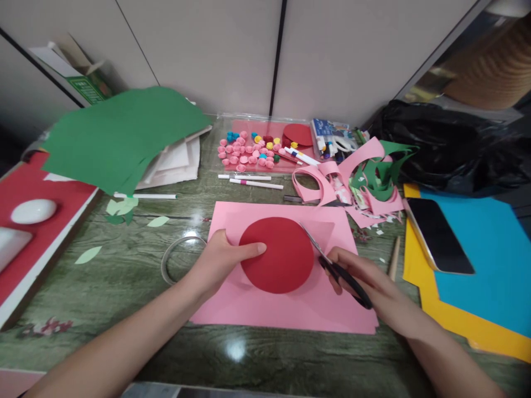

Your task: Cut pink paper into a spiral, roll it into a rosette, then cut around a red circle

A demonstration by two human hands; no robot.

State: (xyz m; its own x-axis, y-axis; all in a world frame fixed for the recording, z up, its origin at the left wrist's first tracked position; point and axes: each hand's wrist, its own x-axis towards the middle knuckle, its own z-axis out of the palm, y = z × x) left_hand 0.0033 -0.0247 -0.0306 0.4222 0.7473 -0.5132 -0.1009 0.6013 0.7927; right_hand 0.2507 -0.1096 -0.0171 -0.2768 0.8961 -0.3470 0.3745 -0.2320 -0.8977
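Observation:
My left hand [226,257] grips the left side of a red paper circle [280,262], its thumb lying on top and its other fingers hidden underneath. Scissors with black handles [348,283] are in my right hand [354,271], their blades pointing up and left along the circle's right edge. A pale pink piece of paper [326,233] shows beside the blades, joined or lying close behind the circle; I cannot tell which. Beneath both hands lies a stack of pink paper sheets [257,315] on the green marbled table.
A tape roll [165,265] lies left of the pink sheets. Pink and green paper scraps [373,182] are heaped at the back right. Behind are small pink paper pieces [244,149] on a plastic tray. A phone [440,235] rests on blue and yellow sheets at right.

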